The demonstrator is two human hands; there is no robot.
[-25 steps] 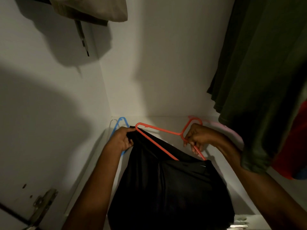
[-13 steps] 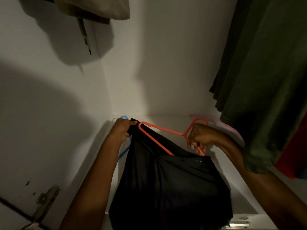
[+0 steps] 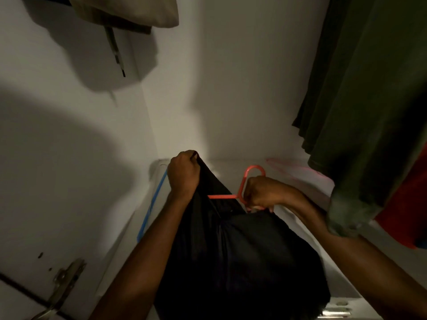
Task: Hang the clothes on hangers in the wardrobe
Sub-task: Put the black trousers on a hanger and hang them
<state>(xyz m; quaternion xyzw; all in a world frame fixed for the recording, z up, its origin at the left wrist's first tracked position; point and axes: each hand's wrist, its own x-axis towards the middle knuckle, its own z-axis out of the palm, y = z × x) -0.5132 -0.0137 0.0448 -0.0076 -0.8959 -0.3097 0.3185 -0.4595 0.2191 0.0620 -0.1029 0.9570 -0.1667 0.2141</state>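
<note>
Black garment (image 3: 240,257) hangs low in the wardrobe (image 3: 231,88), half threaded on the orange hanger (image 3: 242,188). Left hand (image 3: 183,175) pinches its upper edge; right hand (image 3: 261,192) grips the hanger neck. Best practice, as judged: hold the hanger level, draw fabric fully over the covered arm.

You are looking down at the white wardrobe floor (image 3: 231,165). A blue hanger (image 3: 151,204) lies along its left wall. A faint pink hanger (image 3: 298,168) lies near the back right corner.
</note>
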